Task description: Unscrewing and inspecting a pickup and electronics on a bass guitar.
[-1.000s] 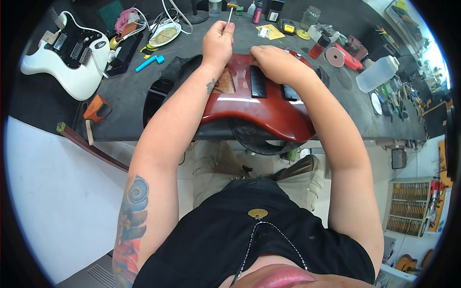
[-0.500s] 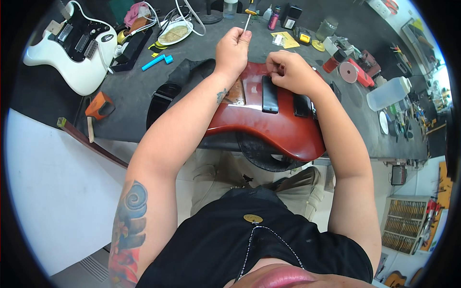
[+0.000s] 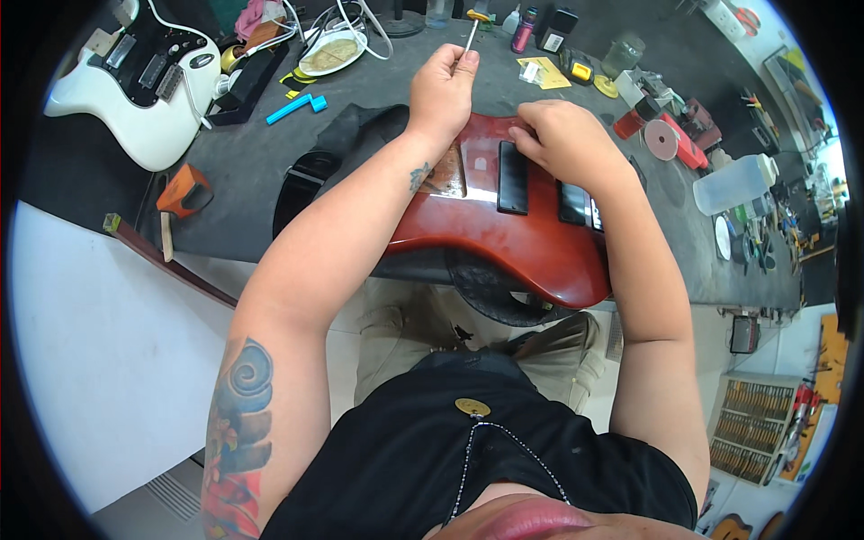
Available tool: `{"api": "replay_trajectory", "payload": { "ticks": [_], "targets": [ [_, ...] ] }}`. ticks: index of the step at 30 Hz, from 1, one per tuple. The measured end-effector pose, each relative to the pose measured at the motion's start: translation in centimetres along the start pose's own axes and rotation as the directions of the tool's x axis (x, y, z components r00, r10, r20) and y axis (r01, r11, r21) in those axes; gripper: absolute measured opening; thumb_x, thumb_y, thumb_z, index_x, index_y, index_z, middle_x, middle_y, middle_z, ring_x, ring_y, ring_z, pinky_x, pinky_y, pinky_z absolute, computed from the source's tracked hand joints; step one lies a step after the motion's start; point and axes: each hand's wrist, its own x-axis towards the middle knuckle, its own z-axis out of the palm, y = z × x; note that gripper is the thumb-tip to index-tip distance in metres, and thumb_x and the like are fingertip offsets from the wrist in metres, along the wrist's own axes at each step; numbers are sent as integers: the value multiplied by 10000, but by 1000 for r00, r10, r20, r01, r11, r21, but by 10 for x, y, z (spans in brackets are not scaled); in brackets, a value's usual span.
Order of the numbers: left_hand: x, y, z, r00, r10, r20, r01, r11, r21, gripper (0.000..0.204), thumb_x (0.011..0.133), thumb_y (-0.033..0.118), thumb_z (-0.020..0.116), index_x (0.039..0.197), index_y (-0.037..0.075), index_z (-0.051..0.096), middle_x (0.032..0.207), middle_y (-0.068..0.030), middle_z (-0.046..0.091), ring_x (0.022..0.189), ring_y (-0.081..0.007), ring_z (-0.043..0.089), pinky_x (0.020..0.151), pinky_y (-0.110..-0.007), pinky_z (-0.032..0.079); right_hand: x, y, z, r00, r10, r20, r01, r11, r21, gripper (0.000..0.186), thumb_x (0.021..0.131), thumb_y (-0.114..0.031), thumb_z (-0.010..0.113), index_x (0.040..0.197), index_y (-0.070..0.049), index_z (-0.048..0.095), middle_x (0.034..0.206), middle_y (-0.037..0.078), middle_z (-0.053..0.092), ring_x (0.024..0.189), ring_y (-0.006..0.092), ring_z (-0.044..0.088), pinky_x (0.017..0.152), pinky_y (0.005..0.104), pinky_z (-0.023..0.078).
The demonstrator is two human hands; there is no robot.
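Observation:
A glossy red-brown electric guitar body (image 3: 540, 247) lies on the bench in front of me, with a bare wood pocket (image 3: 447, 176) at its left end. My left hand (image 3: 439, 94), above the body's far left side, is closed around the thin metal shaft of a screwdriver (image 3: 473, 34), whose yellow handle points away from me. My right hand (image 3: 571, 139) rests over the body's far side, fingers curled. Its fingertips are close to the end of a black pickup (image 3: 513, 180); whatever they pinch is hidden. A second black pickup (image 3: 571, 205) is partly covered by my right wrist.
A white guitar body (image 3: 126, 99) stands at the far left. Near it are an orange block-shaped tool (image 3: 185, 191) and a blue string winder (image 3: 297, 108). On the right are a clear plastic bottle (image 3: 733, 184) and a red tape dispenser (image 3: 688, 144). Black cloth (image 3: 360, 135) lies under the guitar.
My right hand has turned and shifted slightly right, its fingers now more hidden beneath it. My left hand keeps its grip on the screwdriver. The whole view has shifted a little.

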Motion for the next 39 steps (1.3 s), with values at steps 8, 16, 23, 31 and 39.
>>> {"api": "replay_trajectory", "payload": {
  "ticks": [8, 16, 23, 31, 39],
  "targets": [
    [1, -3, 1, 1000, -5, 5, 5, 1000, 5, 243, 1073, 284, 612, 987, 63, 662, 710, 62, 540, 641, -36, 453, 581, -244, 378, 0, 2, 15, 995, -70, -68, 67, 996, -52, 202, 959, -207, 622, 938, -7, 645, 922, 197, 707, 923, 398, 688, 830, 503, 542],
    [4, -3, -4, 992, -122, -43, 113, 978, -178, 148, 1064, 211, 567, 1048, 68, 600, 705, 32, 507, 601, -61, 436, 530, -255, 346, 76, 38, -6, 882, 385, 271, -440, 878, 188, 233, 977, -216, 639, 1049, 5, 662, 867, 192, 698, 889, 344, 719, 774, 435, 551],
    [5, 0, -8, 970, -230, 72, 241, 907, -344, 183, 1046, 124, 453, 1206, 80, 531, 797, -30, 606, 604, -87, 451, 541, -247, 367, 120, 120, 60, 979, 183, 91, -194, 972, 132, 385, 941, -344, 712, 1167, -34, 728, 1087, 210, 752, 1031, 364, 723, 904, 450, 560],
    [-19, 25, 2, 796, -179, 578, 438, 829, -347, 123, 1119, 259, 519, 1214, 191, 479, 1069, -97, 707, 1000, -176, 680, 870, -363, 564, 63, 63, -46, 865, 477, -153, -1, 307, 952, 104, 950, -114, 638, 1020, -44, 671, 694, -14, 565, 557, 100, 521, 509, 250, 435],
    [-74, 73, -10, 743, -105, 660, 111, 993, 34, 108, 1113, 179, 506, 1190, 111, 471, 1002, -72, 675, 964, -142, 676, 803, -304, 605, 3, 4, -94, 862, 213, -459, 245, 617, 747, 210, 997, -210, 661, 1034, -4, 669, 890, -2, 652, 798, 68, 573, 699, 247, 476]
  ]
}}
